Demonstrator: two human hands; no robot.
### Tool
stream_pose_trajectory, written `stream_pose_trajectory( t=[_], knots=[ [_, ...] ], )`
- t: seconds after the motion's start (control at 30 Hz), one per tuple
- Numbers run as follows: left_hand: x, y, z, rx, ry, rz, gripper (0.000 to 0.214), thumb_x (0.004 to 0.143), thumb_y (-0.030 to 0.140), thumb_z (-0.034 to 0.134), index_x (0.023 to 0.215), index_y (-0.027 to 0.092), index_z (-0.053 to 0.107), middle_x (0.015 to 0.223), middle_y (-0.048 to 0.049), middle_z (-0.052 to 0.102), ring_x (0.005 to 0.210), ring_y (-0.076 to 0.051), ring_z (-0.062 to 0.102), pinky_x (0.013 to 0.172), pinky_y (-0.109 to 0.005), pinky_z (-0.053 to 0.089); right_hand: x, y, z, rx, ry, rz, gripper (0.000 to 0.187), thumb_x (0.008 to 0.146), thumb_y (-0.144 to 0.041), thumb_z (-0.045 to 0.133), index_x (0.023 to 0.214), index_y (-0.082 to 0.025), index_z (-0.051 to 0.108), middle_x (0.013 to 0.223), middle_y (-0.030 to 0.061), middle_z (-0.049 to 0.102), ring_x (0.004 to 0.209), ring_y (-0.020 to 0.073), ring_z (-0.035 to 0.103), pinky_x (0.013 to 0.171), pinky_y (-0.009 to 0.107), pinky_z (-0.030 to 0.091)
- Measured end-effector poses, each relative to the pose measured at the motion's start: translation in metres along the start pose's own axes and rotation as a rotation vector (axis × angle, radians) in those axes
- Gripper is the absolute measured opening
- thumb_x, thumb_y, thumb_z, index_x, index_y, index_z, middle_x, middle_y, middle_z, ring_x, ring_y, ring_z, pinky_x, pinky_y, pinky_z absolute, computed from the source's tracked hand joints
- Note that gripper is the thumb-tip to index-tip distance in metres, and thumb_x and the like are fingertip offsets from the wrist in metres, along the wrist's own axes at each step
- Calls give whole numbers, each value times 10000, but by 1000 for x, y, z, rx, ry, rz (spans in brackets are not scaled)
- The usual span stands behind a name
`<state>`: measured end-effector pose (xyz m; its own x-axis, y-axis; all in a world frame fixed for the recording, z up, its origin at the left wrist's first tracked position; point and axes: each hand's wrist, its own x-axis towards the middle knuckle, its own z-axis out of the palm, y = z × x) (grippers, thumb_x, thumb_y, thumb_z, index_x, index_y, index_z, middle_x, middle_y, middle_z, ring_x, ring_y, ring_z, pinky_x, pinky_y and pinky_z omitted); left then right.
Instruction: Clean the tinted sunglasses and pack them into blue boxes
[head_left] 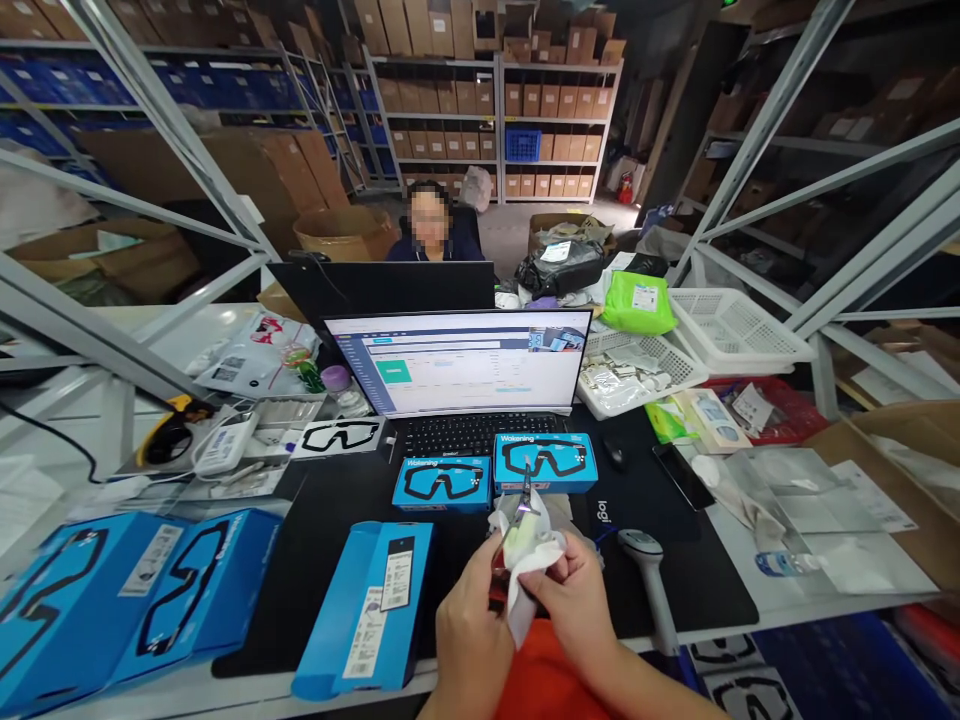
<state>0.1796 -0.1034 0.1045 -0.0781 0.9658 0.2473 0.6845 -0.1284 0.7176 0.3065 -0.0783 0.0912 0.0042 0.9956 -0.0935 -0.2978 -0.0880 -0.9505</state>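
Both my hands are close together at the front edge of the desk, around a crumpled white tissue (551, 555). My left hand (474, 610) is closed at its left side, with a small reddish part showing by the fingers. My right hand (576, 595) pinches the tissue's right side between thumb and fingers. Out of the tissue's top, a slim metal pointed tool (526, 480), perhaps scissors, points away from me. A pale green patch shows inside the folds. Just beyond are two blue goggle boxes (442, 484) on the black desk mat (337, 490).
A laptop (465, 365) stands behind the boxes. An opened blue box (367, 610) and larger blue boxes (135, 600) lie left. A barcode scanner (645, 570), phone (684, 477) and mouse (613, 452) lie right, near white baskets (739, 325). A person (431, 225) sits opposite.
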Motion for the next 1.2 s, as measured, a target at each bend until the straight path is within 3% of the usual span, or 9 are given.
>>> stream_pose_trajectory(
  t=[0.13,0.33,0.57,0.67,0.8,0.9,1.0,1.1,1.2],
  knots=[
    [3,2,-2,-44,-72,49,462,907,214,511,1368,181,524,1265,-133,703,1100,-249,707,874,-329,600,8,-9,-4,85,61,-23,405,672,-521,843,792,-221,598,709,25,680,632,202,644,604,313,563],
    [-2,4,-2,-80,-40,282,504,884,117,483,1375,213,541,1287,-87,700,1210,-238,651,984,-348,564,35,-41,-13,322,158,135,353,650,-389,899,862,-205,685,746,-3,723,634,161,653,624,265,533],
    [3,-3,-6,-143,-17,4,455,923,199,493,1376,194,539,1271,-101,703,1111,-229,704,840,-294,615,17,-33,-5,303,76,98,382,678,-456,868,914,-197,714,805,17,722,722,162,622,715,274,506],
    [7,-4,-4,-123,15,-26,437,920,265,540,1349,184,557,1190,-108,739,1014,-237,739,756,-286,625,5,-19,1,203,7,132,385,561,-354,929,662,-187,597,606,-39,603,552,112,495,546,222,426],
    [7,-2,1,-52,40,73,431,912,242,565,1337,173,547,1140,-108,757,949,-224,755,715,-266,623,5,-16,4,216,79,151,591,475,-234,942,510,-209,353,482,-85,453,473,68,357,454,183,293],
    [7,1,2,16,81,249,434,929,177,512,1363,171,518,1157,-115,749,947,-204,754,712,-248,620,18,-30,0,411,57,233,586,431,-237,962,537,-208,387,526,-66,531,491,88,446,486,199,365],
    [8,4,1,88,124,394,470,924,122,480,1392,170,487,1173,-122,741,988,-209,745,769,-272,621,32,-49,-2,543,-7,343,456,462,-276,968,675,-195,573,658,-21,649,585,140,587,601,257,480],
    [9,2,2,120,147,413,488,915,102,486,1400,163,480,1166,-126,742,994,-213,744,788,-280,620,36,-53,2,564,-13,372,440,521,-346,956,803,-191,657,720,7,687,650,168,640,667,287,515],
    [8,-4,3,105,161,366,469,920,113,491,1386,161,501,1163,-128,742,970,-212,750,765,-268,621,24,-37,10,452,87,228,388,595,-432,913,781,-202,662,705,1,676,646,166,617,661,287,511]
  ],
)
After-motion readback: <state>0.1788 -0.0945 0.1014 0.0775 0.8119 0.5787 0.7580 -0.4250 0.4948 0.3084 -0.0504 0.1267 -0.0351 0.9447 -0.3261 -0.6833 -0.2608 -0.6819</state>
